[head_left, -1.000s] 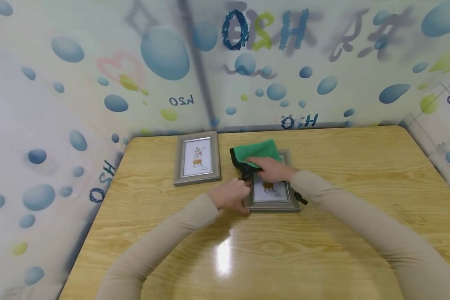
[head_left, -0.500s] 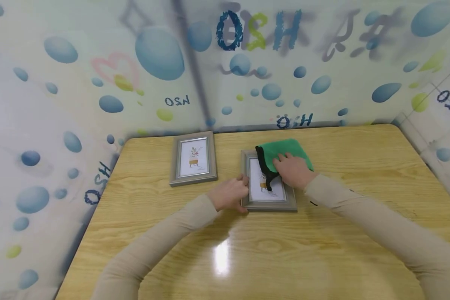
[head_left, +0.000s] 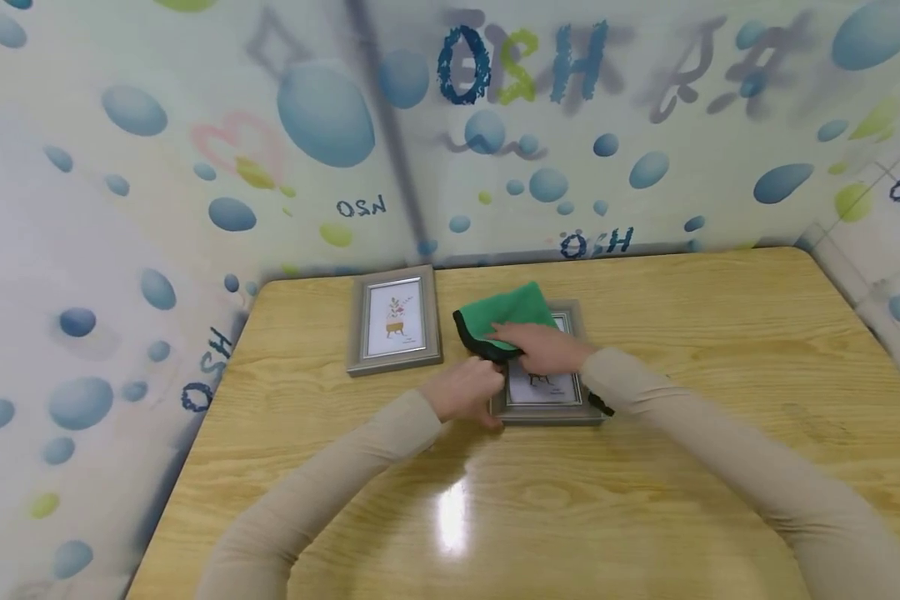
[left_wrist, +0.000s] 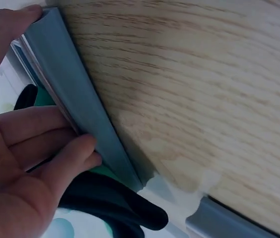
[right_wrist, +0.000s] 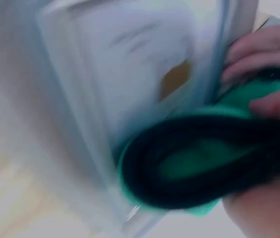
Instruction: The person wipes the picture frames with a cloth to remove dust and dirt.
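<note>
A grey picture frame [head_left: 547,414] with a plant drawing lies face up on the table. My left hand [head_left: 465,389] holds its left edge; in the left wrist view the thumb is at the corner and fingertips [left_wrist: 85,144] touch the edge moulding [left_wrist: 75,84]. A green cloth [head_left: 506,310] with black edging covers the frame's upper left part and overhangs it. My right hand [head_left: 546,347] grips the cloth and presses it onto the frame. Seen from the right wrist, the cloth folds into a black-edged loop [right_wrist: 140,163] over the glass, somewhat blurred.
Another similar picture frame [head_left: 356,329] lies to the left, near the back edge of the wooden table [head_left: 720,333]. Behind the table stands a wall [head_left: 435,167] with painted blue drops and lettering. Light glares off the tabletop in front of the hands.
My right hand swept the cloth to the right across the frame, then back left to its upper left corner. The left hand keeps its place on the edge. The head view shifted slightly.
</note>
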`<state>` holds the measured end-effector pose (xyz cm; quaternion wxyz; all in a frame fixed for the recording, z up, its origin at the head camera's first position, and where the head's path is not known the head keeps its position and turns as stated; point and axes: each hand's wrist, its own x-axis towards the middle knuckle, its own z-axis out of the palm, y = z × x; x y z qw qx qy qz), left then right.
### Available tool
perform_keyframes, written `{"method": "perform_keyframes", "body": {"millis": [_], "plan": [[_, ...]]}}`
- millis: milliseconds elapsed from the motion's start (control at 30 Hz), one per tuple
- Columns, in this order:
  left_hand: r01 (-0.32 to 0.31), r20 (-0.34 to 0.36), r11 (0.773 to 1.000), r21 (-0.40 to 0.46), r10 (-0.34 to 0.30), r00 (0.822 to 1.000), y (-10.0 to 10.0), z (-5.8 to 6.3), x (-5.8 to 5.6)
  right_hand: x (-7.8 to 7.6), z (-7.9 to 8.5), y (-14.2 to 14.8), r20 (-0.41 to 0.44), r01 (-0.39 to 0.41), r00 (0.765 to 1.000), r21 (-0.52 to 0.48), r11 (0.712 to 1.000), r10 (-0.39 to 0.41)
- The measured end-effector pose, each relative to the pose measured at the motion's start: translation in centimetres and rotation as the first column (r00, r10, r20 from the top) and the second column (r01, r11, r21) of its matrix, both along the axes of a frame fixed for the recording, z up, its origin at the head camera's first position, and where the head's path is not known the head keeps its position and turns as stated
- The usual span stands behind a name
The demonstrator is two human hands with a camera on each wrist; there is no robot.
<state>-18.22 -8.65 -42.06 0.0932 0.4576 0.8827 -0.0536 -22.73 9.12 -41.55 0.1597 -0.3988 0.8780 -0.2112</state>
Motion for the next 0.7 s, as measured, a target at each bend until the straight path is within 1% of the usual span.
{"method": "perform_keyframes", "body": {"millis": [67,133,200,233,300,367,433,500,567,633,700], "plan": [[-0.007,0.001,1.000,0.003,0.007,1.000,0.2,0.0,0.0,-0.3,0.0,1.4,-0.002,-0.050,0.999,0.003,0.999,0.050],[-0.011,-0.012,1.000,-0.012,0.011,1.000,0.4,0.1,-0.1,-0.3,0.2,2.7,-0.036,-0.077,0.996,0.059,0.995,0.080],[-0.016,-0.023,0.999,-0.029,0.016,1.000,0.6,0.2,0.0,-0.2,0.4,4.0,-0.097,-0.074,0.991,0.143,0.987,0.089],[-0.017,-0.029,0.999,-0.038,0.016,0.999,0.7,0.2,0.0,-0.1,0.6,4.6,-0.129,-0.056,0.988,0.194,0.979,0.082],[-0.022,-0.032,0.998,-0.054,0.021,0.999,0.8,0.3,0.0,0.3,1.0,5.6,-0.207,0.007,0.977,0.287,0.958,0.055],[-0.028,-0.036,0.997,-0.067,0.026,0.999,0.9,0.4,0.0,1.1,1.3,6.0,-0.275,0.075,0.961,0.341,0.937,0.023],[-0.034,-0.039,0.996,-0.081,0.031,0.999,0.9,0.4,0.1,2.0,1.4,6.0,-0.317,0.135,0.948,0.368,0.920,-0.013],[-0.036,-0.046,0.995,-0.091,0.032,0.998,0.9,0.4,0.2,3.1,1.2,5.4,-0.345,0.168,0.938,0.360,0.917,-0.037],[-0.036,-0.051,0.996,-0.085,0.032,0.998,0.9,0.4,0.2,3.9,0.9,4.6,-0.353,0.185,0.934,0.334,0.925,-0.059],[-0.038,-0.058,0.997,-0.061,0.034,0.998,0.8,0.4,0.3,4.3,0.7,3.6,-0.333,0.200,0.938,0.286,0.937,-0.098],[-0.037,-0.049,0.999,-0.019,0.036,0.998,0.7,0.3,0.2,4.2,0.7,2.6,-0.255,0.214,0.954,0.215,0.953,-0.157]]}}
